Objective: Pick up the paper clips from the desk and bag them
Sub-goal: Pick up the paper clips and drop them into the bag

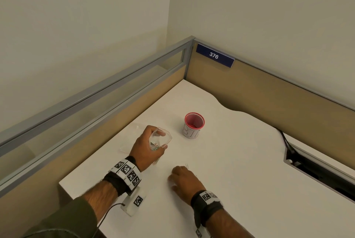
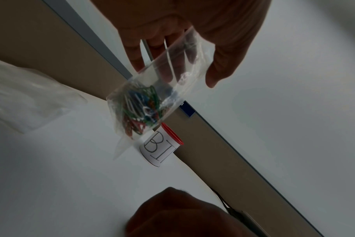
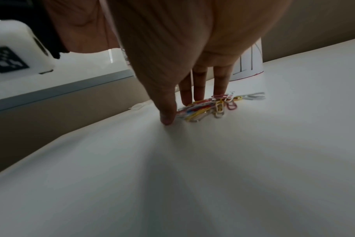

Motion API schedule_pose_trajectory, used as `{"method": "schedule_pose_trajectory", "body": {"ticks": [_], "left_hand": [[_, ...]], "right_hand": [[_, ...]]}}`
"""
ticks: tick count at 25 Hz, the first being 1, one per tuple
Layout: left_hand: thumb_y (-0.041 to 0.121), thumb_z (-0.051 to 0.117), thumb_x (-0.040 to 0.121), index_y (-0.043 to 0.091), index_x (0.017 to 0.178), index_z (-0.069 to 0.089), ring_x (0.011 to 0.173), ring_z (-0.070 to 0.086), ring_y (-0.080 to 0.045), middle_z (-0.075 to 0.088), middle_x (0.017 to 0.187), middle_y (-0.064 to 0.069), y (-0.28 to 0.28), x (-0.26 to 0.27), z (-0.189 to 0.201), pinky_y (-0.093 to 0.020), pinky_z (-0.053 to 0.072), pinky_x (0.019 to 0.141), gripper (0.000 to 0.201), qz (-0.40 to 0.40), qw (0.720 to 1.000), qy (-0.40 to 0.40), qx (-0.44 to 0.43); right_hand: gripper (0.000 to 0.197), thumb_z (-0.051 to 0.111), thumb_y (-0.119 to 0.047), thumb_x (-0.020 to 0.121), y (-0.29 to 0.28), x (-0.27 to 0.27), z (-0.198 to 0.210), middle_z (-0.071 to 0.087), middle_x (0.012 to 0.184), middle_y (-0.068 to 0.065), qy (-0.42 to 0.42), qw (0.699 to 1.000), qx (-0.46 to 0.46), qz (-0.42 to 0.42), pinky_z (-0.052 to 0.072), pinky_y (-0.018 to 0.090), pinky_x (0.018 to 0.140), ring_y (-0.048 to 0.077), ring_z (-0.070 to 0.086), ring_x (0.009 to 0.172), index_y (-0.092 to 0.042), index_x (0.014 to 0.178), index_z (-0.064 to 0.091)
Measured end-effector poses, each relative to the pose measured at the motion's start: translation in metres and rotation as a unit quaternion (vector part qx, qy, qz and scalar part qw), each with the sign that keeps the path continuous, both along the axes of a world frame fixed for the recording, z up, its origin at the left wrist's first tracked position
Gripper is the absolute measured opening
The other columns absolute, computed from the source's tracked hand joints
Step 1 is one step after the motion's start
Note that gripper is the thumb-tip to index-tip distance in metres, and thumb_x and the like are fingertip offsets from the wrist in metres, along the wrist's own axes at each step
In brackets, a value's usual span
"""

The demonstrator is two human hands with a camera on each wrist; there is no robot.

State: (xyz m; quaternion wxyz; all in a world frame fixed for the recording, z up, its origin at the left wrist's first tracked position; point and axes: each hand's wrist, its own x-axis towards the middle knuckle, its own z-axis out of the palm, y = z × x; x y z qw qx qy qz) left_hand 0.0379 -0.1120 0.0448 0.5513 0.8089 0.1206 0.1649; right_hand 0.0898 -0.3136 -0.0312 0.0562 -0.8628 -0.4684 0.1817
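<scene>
My left hand (image 1: 148, 146) holds a small clear plastic bag (image 1: 161, 138) above the white desk (image 1: 240, 161), fingers curled round its mouth. In the left wrist view the bag (image 2: 152, 96) hangs from the fingers (image 2: 223, 52), with several coloured paper clips (image 2: 140, 110) bunched at its bottom. My right hand (image 1: 185, 179) is down on the desk in front of it. In the right wrist view the right hand (image 3: 179, 109) has its thumb tip on the desk and straight fingers touching a loose pile of coloured paper clips (image 3: 211, 105). One clip (image 1: 187, 165) shows past the knuckles.
A red cup with a paper label (image 1: 193, 125) stands behind the hands. A second clear plastic bag (image 2: 20, 99) lies flat at the left. A white marker block (image 1: 134, 203) sits at the front edge, a cable slot (image 1: 317, 170) at the right. Partition walls (image 1: 269, 88) bound two sides.
</scene>
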Motion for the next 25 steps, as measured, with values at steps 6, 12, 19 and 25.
{"method": "schedule_pose_trajectory", "body": {"ticks": [6, 12, 19, 25], "left_hand": [[0.013, 0.077, 0.078, 0.025, 0.113, 0.052, 0.118, 0.058, -0.007, 0.064, 0.117, 0.011, -0.005, 0.001, -0.001, -0.014, 0.047, 0.090, 0.044, -0.002, 1.000, -0.002, -0.002], [0.013, 0.077, 0.078, 0.024, 0.113, 0.052, 0.118, 0.058, -0.009, 0.064, 0.116, 0.011, -0.007, 0.000, -0.002, -0.026, 0.049, 0.096, 0.045, -0.002, 1.000, 0.004, -0.001], [0.014, 0.077, 0.078, 0.026, 0.113, 0.052, 0.119, 0.058, -0.009, 0.064, 0.116, 0.013, -0.005, -0.001, -0.001, -0.026, 0.049, 0.097, 0.045, -0.004, 1.000, 0.009, 0.002], [0.014, 0.078, 0.078, 0.025, 0.113, 0.052, 0.118, 0.058, -0.008, 0.064, 0.115, 0.013, -0.005, 0.001, -0.001, -0.030, 0.049, 0.099, 0.045, -0.004, 1.000, 0.005, 0.005]], "right_hand": [[0.031, 0.056, -0.021, 0.088, -0.035, 0.027, 0.016, 0.053, 0.122, 0.000, 0.015, 0.994, 0.009, -0.112, 0.047, 0.033, 0.091, 0.023, 0.047, 0.116, -0.020, 0.119, 0.058], [0.045, 0.067, -0.026, 0.080, -0.030, 0.022, 0.013, 0.045, 0.130, 0.002, 0.047, 0.994, -0.055, -0.083, 0.049, 0.041, 0.092, 0.026, 0.040, 0.120, -0.028, 0.123, 0.053], [0.016, 0.053, -0.011, 0.089, -0.011, 0.022, 0.009, 0.054, 0.108, 0.010, -0.042, 0.993, -0.053, -0.096, 0.044, 0.032, 0.073, 0.030, 0.053, 0.101, -0.012, 0.104, 0.058], [0.015, 0.050, -0.010, 0.090, -0.027, 0.041, 0.010, 0.059, 0.100, 0.008, -0.008, 0.979, -0.004, -0.203, 0.037, 0.024, 0.073, 0.026, 0.058, 0.097, -0.008, 0.095, 0.064]]}}
